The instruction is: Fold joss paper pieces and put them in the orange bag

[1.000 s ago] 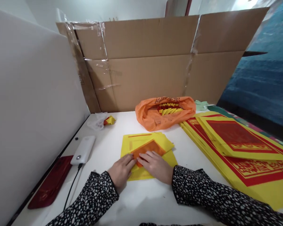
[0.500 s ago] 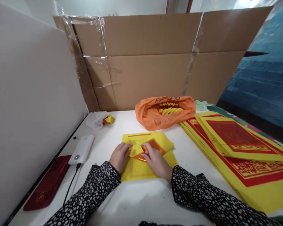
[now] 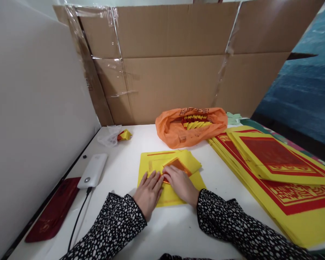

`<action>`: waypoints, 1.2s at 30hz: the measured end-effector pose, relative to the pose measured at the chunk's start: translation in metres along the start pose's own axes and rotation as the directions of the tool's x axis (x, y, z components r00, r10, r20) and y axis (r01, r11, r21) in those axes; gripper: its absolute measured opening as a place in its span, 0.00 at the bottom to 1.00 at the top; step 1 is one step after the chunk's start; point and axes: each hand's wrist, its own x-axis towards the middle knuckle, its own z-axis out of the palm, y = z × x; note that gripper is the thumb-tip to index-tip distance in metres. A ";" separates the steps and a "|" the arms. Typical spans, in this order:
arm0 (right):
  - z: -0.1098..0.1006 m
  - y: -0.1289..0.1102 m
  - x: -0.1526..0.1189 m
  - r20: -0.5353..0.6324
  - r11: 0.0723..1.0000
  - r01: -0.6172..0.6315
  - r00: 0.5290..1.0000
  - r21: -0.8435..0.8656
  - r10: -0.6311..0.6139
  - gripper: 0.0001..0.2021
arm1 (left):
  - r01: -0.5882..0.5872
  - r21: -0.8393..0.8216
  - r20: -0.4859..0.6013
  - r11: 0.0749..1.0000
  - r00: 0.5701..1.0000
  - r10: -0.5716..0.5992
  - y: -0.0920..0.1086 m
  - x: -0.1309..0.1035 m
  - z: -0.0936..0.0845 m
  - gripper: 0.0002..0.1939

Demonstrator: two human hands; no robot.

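A yellow sheet of joss paper [image 3: 190,160] with an orange foil patch is partly folded, lying aslant on top of a flat yellow sheet [image 3: 146,166] on the table. My left hand [image 3: 148,193] rests palm down with its fingers stretched out, pressing the folded paper's left end against the flat sheet. My right hand [image 3: 180,183] has its fingers bent together at the near edge of the fold and pinches the paper there. Its thumb is mostly hidden, and the part of the fold beneath both hands is covered.
Behind the papers lies an orange plastic bag [image 3: 168,135] holding folded yellow and red pieces. Large yellow-red sheets [image 3: 300,213] are stacked at right. On the left are a white power bank [image 3: 94,169] with a cable, a dark red phone [image 3: 54,211] and clear plastic [image 3: 108,136]. Cardboard [image 3: 173,83] stands behind.
My left hand has let go of the paper's left end, come nearer to my right hand and flattened onto the fold. That left end now lies folded down. The view has tilted slightly downward.
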 end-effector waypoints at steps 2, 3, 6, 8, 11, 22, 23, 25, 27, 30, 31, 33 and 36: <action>0.000 0.001 0.000 0.002 1.000 0.000 1.000 -0.001 0.000 0.05 | 0.000 -0.002 -0.002 1.000 1.000 0.000 -0.001 0.000 0.002 0.22; 0.001 0.001 0.000 0.001 1.000 0.001 1.000 0.000 -0.001 0.05 | 0.001 -0.006 -0.004 1.000 1.000 -0.001 -0.001 -0.001 0.003 0.22; 0.001 0.002 0.000 0.002 1.000 0.000 1.000 -0.001 0.000 0.05 | 0.011 -0.009 -0.011 1.000 1.000 -0.011 -0.001 -0.002 0.007 0.22; 0.002 0.002 0.000 0.006 1.000 -0.006 1.000 -0.013 0.006 0.05 | 0.017 -0.003 -0.008 1.000 1.000 -0.017 -0.001 -0.003 0.009 0.22; 0.002 0.002 0.001 0.018 0.999 -0.006 1.000 -0.041 0.007 0.05 | 0.024 0.017 0.014 1.000 1.000 -0.024 0.000 -0.003 0.011 0.23; -0.024 0.006 -0.017 -0.041 0.989 -0.016 0.999 0.149 0.022 0.11 | -0.010 0.024 0.135 1.000 0.991 0.007 0.007 -0.007 0.005 0.39; -0.028 0.007 -0.021 -0.051 0.985 -0.005 0.999 0.170 0.014 0.12 | -0.014 0.021 0.145 1.000 0.989 0.011 0.007 -0.007 0.004 0.42; -0.032 0.008 -0.032 -0.049 0.987 0.026 0.999 0.158 -0.019 0.12 | -0.020 0.019 0.164 1.000 0.986 0.017 0.008 -0.007 0.005 0.44; -0.034 0.007 -0.045 -0.016 0.994 0.074 0.997 0.084 -0.073 0.13 | -0.026 0.022 0.175 0.999 0.984 0.022 0.009 -0.007 0.006 0.45; -0.030 0.006 -0.061 0.035 0.990 0.133 0.991 -0.040 -0.131 0.15 | -0.039 0.014 0.176 0.999 0.984 0.036 0.010 -0.005 0.007 0.46; -0.028 0.006 -0.065 0.044 0.988 0.141 0.989 -0.069 -0.138 0.15 | -0.042 0.009 0.176 0.999 0.984 0.040 0.011 -0.005 0.006 0.46; -0.024 0.007 -0.070 0.044 0.983 0.149 0.988 -0.104 -0.145 0.16 | -0.053 0.003 0.181 0.999 0.982 0.052 0.012 -0.005 0.005 0.47; -0.021 0.009 -0.073 0.023 0.980 0.156 0.988 -0.126 -0.155 0.17 | -0.073 0.019 0.189 0.997 0.980 0.068 0.012 -0.006 -0.001 0.51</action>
